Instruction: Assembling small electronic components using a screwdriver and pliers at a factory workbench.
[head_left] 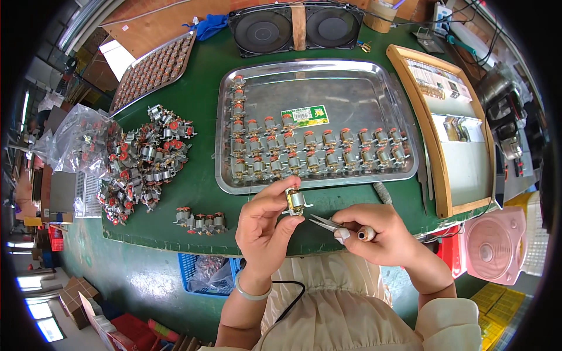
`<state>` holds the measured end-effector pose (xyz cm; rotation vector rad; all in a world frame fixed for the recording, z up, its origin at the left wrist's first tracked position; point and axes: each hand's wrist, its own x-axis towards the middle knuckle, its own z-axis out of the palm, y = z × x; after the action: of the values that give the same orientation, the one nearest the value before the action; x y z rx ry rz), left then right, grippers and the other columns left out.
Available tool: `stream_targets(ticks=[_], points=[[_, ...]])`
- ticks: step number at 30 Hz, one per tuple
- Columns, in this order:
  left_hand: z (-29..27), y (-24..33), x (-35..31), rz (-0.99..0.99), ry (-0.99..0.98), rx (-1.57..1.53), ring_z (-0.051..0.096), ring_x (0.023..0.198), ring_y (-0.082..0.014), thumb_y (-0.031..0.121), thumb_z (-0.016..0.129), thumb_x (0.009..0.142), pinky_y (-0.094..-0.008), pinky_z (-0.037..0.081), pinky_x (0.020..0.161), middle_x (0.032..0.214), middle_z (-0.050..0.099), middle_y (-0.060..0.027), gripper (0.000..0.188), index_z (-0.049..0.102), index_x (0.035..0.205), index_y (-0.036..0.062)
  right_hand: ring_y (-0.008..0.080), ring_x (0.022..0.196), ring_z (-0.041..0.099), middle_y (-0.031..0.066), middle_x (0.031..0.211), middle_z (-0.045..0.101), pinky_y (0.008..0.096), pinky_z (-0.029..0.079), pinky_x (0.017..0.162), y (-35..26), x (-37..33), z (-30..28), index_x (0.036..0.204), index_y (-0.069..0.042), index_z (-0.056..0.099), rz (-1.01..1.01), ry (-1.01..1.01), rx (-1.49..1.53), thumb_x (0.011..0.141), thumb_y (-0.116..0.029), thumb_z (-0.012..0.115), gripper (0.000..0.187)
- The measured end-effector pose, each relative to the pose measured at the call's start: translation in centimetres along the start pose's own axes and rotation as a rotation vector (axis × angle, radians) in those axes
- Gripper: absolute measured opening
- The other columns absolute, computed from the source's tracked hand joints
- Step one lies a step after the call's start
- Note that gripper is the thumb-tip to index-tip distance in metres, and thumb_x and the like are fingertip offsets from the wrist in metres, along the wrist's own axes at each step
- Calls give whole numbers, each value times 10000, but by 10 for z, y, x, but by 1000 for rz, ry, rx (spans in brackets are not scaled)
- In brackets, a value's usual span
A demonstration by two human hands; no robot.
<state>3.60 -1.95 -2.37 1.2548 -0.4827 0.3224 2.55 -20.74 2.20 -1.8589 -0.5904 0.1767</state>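
Note:
Between the thumb and fingertips of my left hand is a small motor, a silvery metal body with a coppery part and thin side tabs, held upright over the table's near edge. My right hand is closed round metal tweezers, their pointed tips facing the motor and a little apart from it. The round end of a wrapped handle also shows in that hand; where it leads is hidden. White tape or a cover is on the right thumb. Just beyond both hands lies a metal tray with rows of similar motors.
A big heap of motors with red tops covers the table's left, near a plastic bag. A short row of motors lies nearer. Another filled tray, two black fans and a wooden-framed box stand around.

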Motion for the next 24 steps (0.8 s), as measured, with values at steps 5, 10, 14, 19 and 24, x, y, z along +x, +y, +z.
stream_targets(ticks=[5, 10, 14, 19, 24], points=[[1, -1, -1, 81, 35, 143, 517, 1022, -308, -65, 621, 712, -372, 455, 841, 1108, 486, -226, 269, 463, 914, 13, 158, 554, 531, 88, 679, 546, 257, 411, 504, -7, -2, 8, 879, 12, 543, 70, 78, 71, 709, -1, 602, 181], [0, 0, -3, 218, 84, 401, 544, 978, -329, -57, 674, 659, -371, 489, 803, 1057, 511, -195, 260, 497, 833, 20, 161, 555, 535, 81, 682, 547, 260, 418, 506, -8, -3, 16, 887, 12, 541, 76, 107, 80, 709, 0, 600, 188], [0, 1, -5, 264, 70, 505, 554, 959, -331, -55, 684, 646, -369, 498, 787, 1045, 514, -194, 272, 501, 835, 15, 155, 563, 530, 83, 692, 551, 252, 418, 513, -10, -2, 18, 888, 13, 540, 84, 116, 81, 712, 3, 595, 185], [0, 1, -6, 262, 81, 525, 562, 945, -331, -48, 686, 647, -374, 501, 781, 1038, 520, -193, 259, 509, 826, 12, 125, 570, 512, 75, 701, 555, 240, 414, 525, -12, -1, 16, 894, 19, 538, 112, 101, 154, 728, 9, 584, 172], [1, 0, -6, 211, 101, 400, 558, 955, -323, -29, 668, 682, -374, 495, 787, 1049, 518, -204, 228, 499, 829, 10, 114, 564, 496, 71, 688, 546, 238, 409, 525, -15, -1, 17, 885, 21, 539, 119, 95, 132, 734, 4, 582, 158]])
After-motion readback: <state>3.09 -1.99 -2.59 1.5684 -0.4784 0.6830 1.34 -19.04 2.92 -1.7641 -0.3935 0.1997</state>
